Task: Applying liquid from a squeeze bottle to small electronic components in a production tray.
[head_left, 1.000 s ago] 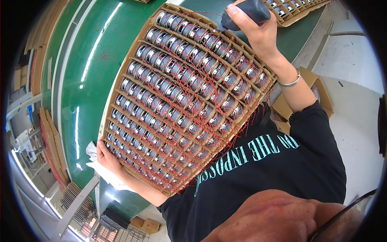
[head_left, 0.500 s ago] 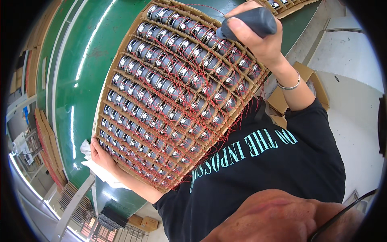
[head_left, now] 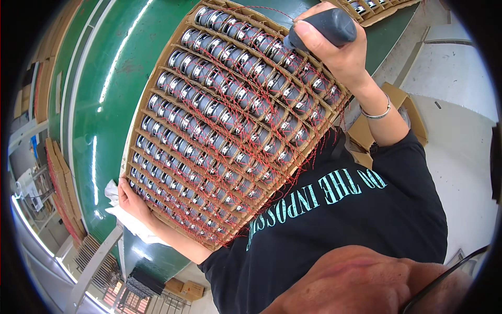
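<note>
A large cardboard tray [head_left: 129, 137] with crossing dividers lies slanted before me. Its rows hold many dark grey round parts [head_left: 208, 36] with silvery metal rims, like small speakers, and thin twisted red and dark wires [head_left: 246, 99] trail across them. My left hand [head_left: 133, 201] grips the near left edge of the tray; some of its fingers are hidden. Over the far right rows, my right hand [head_left: 340, 58] is wrapped around a dark grey bottle-shaped tool [head_left: 330, 27]. The tool's narrow tip points down at the parts; whether it touches them I cannot tell.
The tray rests on a glossy green table [head_left: 112, 99]. A crumpled white cloth or paper [head_left: 133, 226] lies by my left wrist. Another filled cardboard tray [head_left: 372, 14] stands at the far right. An open cardboard box [head_left: 395, 97] sits beyond my right arm.
The bottle-shaped tool's tip has shifted slightly right along the row, and the tool stands a little steeper. The tray appears shifted slightly right in view. My left hand keeps its hold.
</note>
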`<state>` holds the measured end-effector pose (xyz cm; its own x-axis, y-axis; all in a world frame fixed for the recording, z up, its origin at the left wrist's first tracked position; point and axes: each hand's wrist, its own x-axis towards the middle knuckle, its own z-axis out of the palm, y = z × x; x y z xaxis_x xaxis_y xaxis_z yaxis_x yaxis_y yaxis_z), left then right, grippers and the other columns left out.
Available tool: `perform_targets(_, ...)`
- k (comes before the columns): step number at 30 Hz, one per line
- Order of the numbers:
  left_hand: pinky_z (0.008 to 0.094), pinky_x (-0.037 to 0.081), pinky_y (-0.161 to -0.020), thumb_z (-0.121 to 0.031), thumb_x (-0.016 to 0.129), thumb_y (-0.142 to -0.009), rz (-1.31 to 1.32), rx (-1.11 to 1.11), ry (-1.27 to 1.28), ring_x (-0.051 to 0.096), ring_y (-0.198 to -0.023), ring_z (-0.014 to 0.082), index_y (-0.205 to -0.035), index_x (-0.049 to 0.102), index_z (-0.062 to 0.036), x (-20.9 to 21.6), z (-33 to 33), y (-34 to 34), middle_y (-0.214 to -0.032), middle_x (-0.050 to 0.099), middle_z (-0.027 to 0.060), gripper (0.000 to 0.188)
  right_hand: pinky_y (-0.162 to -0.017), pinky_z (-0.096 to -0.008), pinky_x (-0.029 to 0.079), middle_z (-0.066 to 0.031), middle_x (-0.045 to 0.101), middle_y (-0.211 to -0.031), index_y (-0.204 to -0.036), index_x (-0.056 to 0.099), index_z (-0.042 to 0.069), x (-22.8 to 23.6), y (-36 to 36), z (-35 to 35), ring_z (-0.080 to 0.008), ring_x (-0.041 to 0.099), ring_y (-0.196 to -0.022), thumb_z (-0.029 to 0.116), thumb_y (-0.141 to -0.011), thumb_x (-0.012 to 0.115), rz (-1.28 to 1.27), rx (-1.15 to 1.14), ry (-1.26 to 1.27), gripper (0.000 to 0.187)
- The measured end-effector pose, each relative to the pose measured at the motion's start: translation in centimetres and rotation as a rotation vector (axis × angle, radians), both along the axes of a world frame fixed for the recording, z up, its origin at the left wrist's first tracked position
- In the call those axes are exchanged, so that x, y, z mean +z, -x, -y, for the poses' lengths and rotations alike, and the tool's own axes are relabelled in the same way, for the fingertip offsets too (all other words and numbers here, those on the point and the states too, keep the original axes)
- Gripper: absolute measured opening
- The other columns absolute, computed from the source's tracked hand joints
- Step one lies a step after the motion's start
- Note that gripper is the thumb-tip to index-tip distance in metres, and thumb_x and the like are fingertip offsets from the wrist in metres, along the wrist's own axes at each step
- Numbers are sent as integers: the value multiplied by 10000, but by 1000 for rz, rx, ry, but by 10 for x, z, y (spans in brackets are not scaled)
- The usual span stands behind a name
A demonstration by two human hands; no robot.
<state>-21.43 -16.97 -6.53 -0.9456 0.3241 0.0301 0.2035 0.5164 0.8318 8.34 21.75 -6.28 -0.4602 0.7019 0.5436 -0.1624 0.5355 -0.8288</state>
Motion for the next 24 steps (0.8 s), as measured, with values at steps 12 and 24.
perform_targets(12, 233, 426, -785, -237, 470, -989, -18, -20, 3, 537, -849, 87, -1046, 633, 43, 1, -2, 0, -943, 640, 41, 330, -574, -255, 460, -42, 590, -731, -789, 588, -3, -1, -2, 5, -112, 575, -634, -5, -785, 670, -279, -23, 272, 82)
perform_targets(24, 241, 424, -783, -252, 468, -990, -43, -2, 57, 532, -838, 87, -1045, 631, 43, 4, -5, -4, -936, 638, 42, 342, -567, -239, 448, -21, 605, -675, -764, 599, 7, 6, -2, -1, -93, 567, -606, 44, -805, 679, -12, -63, 120, 97)
